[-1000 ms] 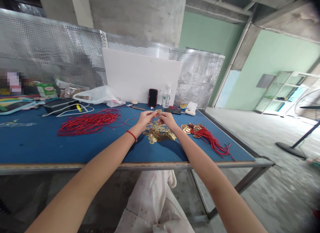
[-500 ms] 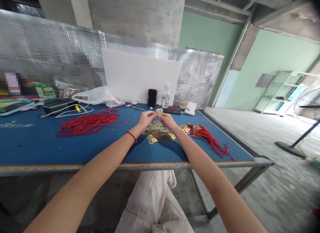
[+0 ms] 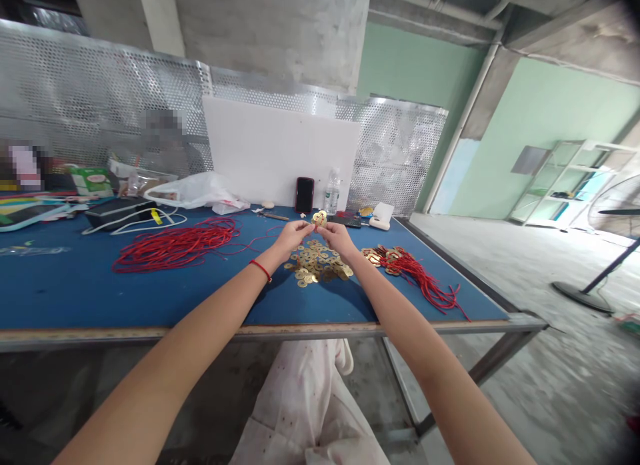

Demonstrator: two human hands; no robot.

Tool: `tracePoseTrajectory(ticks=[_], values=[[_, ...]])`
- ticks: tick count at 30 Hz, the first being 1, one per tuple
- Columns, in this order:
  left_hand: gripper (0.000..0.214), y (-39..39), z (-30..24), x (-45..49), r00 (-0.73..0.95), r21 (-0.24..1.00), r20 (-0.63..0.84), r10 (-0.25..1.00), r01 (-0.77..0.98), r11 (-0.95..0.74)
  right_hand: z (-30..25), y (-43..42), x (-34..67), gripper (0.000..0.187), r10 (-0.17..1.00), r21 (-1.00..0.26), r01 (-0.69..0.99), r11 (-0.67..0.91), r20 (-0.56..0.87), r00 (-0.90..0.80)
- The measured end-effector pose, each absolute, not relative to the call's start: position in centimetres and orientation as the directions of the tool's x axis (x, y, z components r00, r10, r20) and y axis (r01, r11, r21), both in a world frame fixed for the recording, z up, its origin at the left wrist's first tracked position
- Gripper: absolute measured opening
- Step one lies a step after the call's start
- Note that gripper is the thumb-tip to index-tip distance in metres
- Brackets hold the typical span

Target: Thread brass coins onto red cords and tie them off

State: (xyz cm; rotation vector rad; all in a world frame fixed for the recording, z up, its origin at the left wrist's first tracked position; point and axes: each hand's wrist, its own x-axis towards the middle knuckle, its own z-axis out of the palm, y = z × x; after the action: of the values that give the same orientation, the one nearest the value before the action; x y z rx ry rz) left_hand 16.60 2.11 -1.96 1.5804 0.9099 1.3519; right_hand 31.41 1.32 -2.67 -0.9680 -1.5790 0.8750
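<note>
Both hands meet over the middle of the blue table. My left hand point(image 3: 294, 236) is closed in a pinch, and my right hand point(image 3: 337, 238) pinches from the other side. Just above the fingertips stands a small cluster of gold coins point(image 3: 319, 217), with a bit of red cord showing where the fingers come together. Which fingers grip cord and which touch coin is too small to tell fully. Under the hands lies a loose pile of gold coins point(image 3: 315, 264) with holes. A red bracelet point(image 3: 261, 270) circles my left wrist.
A heap of red cord point(image 3: 175, 245) lies at left, and coins tied with red cords point(image 3: 420, 278) at right. Behind are a phone point(image 3: 304, 195), a plastic bottle point(image 3: 331, 193), a hammer-like tool point(image 3: 274, 216), a white bag point(image 3: 197, 190) and a white board point(image 3: 280, 152).
The coin cluster has risen slightly above the fingertips and turned, its coins now showing more face-on. Both hands stay nearly in place, still pinching.
</note>
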Motion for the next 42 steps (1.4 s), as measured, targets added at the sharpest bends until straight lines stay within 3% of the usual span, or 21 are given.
tracePoseTrajectory(ticks=[12, 30, 42], values=[[0.042, 3.1, -2.2, 16.2, 0.23, 0.933, 0.357, 0.905, -0.042, -0.357, -2.5, 1.1, 31.5, 0.037, 0.897, -0.877, 0.187, 0.442, 0.428, -0.115], [0.027, 2.5, -2.1, 16.4, 0.366, 0.977, 0.116, 0.923, -0.208, -0.04, -2.6, 1.4, 31.7, 0.03, 0.862, -0.822, 0.258, 0.507, 0.485, -0.15], [0.018, 2.5, -2.3, 16.5, 0.286, 0.983, 0.141, 0.948, -0.157, -0.099, -2.6, 1.4, 31.6, 0.031, 0.861, -0.811, 0.29, 0.508, 0.481, -0.163]])
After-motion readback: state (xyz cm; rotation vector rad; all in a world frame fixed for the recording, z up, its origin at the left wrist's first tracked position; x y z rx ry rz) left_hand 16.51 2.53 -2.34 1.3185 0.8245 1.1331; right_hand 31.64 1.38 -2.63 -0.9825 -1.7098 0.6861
